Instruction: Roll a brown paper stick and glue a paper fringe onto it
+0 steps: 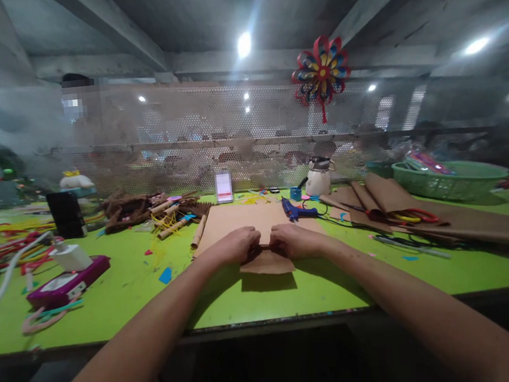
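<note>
Here we are, lower centre: my left hand (244, 244) and right hand (293, 241), fingers curled, pinch the dark upper edge of one brown paper piece (267, 266). Light, I'd say, fairly stiff, easily creased; best grip's at both ends of that edge. Just beyond, one tan sheet (243, 217), and one blue glue gun (300, 212) right of centre. Farther out: one white jug (319, 180), one green basket (458, 180) at right, one purple power strip (72, 286) lower left, two phones, black (65, 215) and lit (224, 188).
</note>
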`<action>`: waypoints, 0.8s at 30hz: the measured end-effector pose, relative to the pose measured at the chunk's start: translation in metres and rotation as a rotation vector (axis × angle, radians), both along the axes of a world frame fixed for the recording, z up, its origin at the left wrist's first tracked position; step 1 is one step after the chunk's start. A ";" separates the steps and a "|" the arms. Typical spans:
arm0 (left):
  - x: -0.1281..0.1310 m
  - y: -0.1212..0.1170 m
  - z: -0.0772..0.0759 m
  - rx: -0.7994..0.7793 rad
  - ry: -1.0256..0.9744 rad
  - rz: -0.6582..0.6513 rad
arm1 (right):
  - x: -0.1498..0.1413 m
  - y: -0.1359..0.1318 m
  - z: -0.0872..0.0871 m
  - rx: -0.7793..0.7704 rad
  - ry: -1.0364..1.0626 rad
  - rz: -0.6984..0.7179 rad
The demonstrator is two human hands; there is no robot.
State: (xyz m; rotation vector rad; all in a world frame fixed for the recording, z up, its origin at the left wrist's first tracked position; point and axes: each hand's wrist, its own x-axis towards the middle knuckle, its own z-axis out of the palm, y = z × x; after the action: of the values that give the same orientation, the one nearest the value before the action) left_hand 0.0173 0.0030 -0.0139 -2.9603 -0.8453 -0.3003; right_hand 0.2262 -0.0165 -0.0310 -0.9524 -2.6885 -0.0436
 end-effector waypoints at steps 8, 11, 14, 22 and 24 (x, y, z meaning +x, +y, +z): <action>-0.003 0.000 -0.001 -0.051 -0.015 0.020 | -0.001 -0.003 0.003 -0.016 -0.026 -0.017; -0.005 0.003 -0.004 -0.067 -0.044 0.081 | -0.004 -0.004 0.000 0.008 -0.055 -0.086; -0.005 0.006 -0.006 -0.100 -0.080 0.120 | -0.009 -0.005 -0.003 0.079 -0.087 -0.177; -0.003 0.013 -0.018 -0.150 -0.172 0.124 | -0.017 -0.004 -0.005 0.127 -0.123 -0.263; -0.005 0.015 -0.021 -0.164 -0.202 0.102 | -0.016 -0.004 -0.005 0.124 -0.111 -0.244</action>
State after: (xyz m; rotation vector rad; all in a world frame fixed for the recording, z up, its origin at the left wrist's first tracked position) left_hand 0.0124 0.0181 -0.0346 -3.0598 -1.0900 -0.5585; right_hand 0.2105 -0.0202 -0.0356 -1.2653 -2.6145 -0.3182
